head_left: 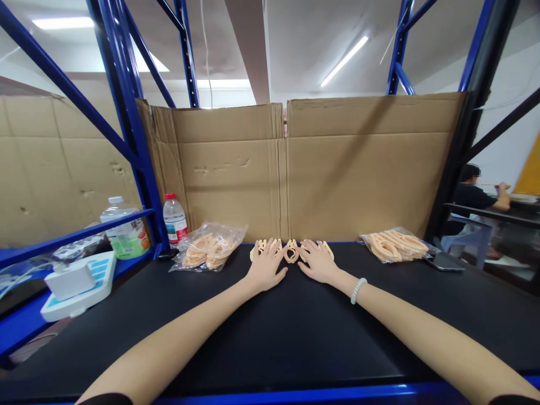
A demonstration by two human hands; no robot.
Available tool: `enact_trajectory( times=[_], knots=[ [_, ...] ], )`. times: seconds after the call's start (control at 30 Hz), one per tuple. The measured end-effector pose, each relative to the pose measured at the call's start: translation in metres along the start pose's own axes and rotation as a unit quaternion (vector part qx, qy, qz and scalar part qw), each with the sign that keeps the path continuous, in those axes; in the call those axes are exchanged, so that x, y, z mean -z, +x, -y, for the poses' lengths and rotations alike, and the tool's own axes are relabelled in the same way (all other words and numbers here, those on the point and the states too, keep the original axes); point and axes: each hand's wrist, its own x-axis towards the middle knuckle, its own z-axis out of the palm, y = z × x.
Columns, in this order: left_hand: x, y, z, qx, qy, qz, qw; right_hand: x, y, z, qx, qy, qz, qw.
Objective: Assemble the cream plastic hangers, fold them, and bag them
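At the bench's far edge I rest my left hand (265, 265) and right hand (318, 262) flat, fingers spread, on peach plastic pieces (291, 251); bagged pieces (210, 247) lie left, cardboard (320, 169) behind.

One head-worn camera looks forward and slightly down. It sits close above the black matte worktop (270, 337), facing the brown cardboard wall (320, 169) behind it.

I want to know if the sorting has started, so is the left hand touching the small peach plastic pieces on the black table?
Touching. The head view shows the left hand lying flat with its fingers over the small peach plastic pieces.
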Motion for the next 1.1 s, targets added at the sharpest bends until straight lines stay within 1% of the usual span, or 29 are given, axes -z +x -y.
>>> enact_trajectory(
  times=[0.03, 0.07, 0.1, 0.13, 0.17, 0.23, 0.3, 0.37, 0.47, 0.53, 0.63, 0.7, 0.77, 0.8, 0.83, 0.87, 0.9, 0.97, 1.03, 1.1],
  knots=[
    [0.007, -0.003, 0.003, -0.026, 0.014, -0.018, 0.999, 0.003, -0.004, 0.003, 0.011, -0.003, -0.009, 1.000],
    [0.014, -0.007, 0.009, -0.063, 0.045, -0.054, 0.996, 0.005, -0.009, 0.005, 0.024, -0.004, -0.017, 1.000],
    [0.021, -0.009, 0.015, -0.083, 0.076, -0.091, 0.989, 0.007, -0.014, 0.007, 0.039, -0.005, -0.025, 0.999],
    [0.026, -0.012, 0.023, -0.082, 0.101, -0.125, 0.984, 0.008, -0.019, 0.008, 0.056, -0.004, -0.035, 0.998],
    [0.030, -0.014, 0.032, -0.062, 0.121, -0.153, 0.979, 0.009, -0.024, 0.009, 0.073, -0.001, -0.048, 0.996],
    [0.034, -0.017, 0.051, -0.001, 0.150, -0.185, 0.971, 0.010, -0.030, 0.010, 0.102, 0.009, -0.076, 0.992],
    [0.033, -0.019, 0.068, 0.050, 0.174, -0.192, 0.964, 0.010, -0.034, 0.009, 0.110, 0.019, -0.096, 0.989],
    [0.029, -0.020, 0.082, 0.081, 0.184, -0.193, 0.960, 0.009, -0.035, 0.007, 0.102, 0.029, -0.107, 0.989],
    [0.026, -0.022, 0.094, 0.089, 0.186, -0.192, 0.959, 0.010, -0.037, 0.002, 0.095, 0.050, -0.117, 0.987],
    [0.028, -0.023, 0.096, 0.084, 0.187, -0.190, 0.960, 0.010, -0.038, 0.000, 0.093, 0.069, -0.121, 0.986],
    [0.036, -0.026, 0.087, 0.068, 0.184, -0.190, 0.962, 0.010, -0.040, -0.002, 0.077, 0.099, -0.127, 0.984],
    [0.043, -0.028, 0.073, 0.046, 0.178, -0.195, 0.963, 0.011, -0.039, -0.003, 0.063, 0.123, -0.134, 0.981],
    [0.049, -0.031, 0.053, 0.006, 0.167, -0.199, 0.966, 0.012, -0.038, -0.004, 0.044, 0.162, -0.151, 0.974],
    [0.050, -0.032, 0.040, -0.021, 0.160, -0.200, 0.966, 0.014, -0.037, -0.005, 0.030, 0.186, -0.162, 0.969],
    [0.051, -0.034, 0.028, -0.061, 0.148, -0.202, 0.966, 0.015, -0.037, -0.006, 0.013, 0.212, -0.176, 0.961],
    [0.050, -0.036, 0.016, -0.135, 0.123, -0.212, 0.960, 0.017, -0.037, -0.008, -0.006, 0.236, -0.193, 0.952],
    [0.049, -0.038, 0.004, -0.195, 0.100, -0.218, 0.951, 0.020, -0.037, -0.011, -0.027, 0.258, -0.208, 0.943],
    [0.043, -0.042, -0.015, -0.264, 0.081, -0.214, 0.937, 0.023, -0.037, -0.016, -0.067, 0.298, -0.232, 0.923],
    [0.036, -0.045, -0.026, -0.316, 0.075, -0.174, 0.930, 0.026, -0.038, -0.019, -0.090, 0.327, -0.245, 0.908],
    [0.030, -0.046, -0.031, -0.357, 0.067, -0.125, 0.923, 0.027, -0.038, -0.019, -0.089, 0.338, -0.239, 0.906]
  ],
)
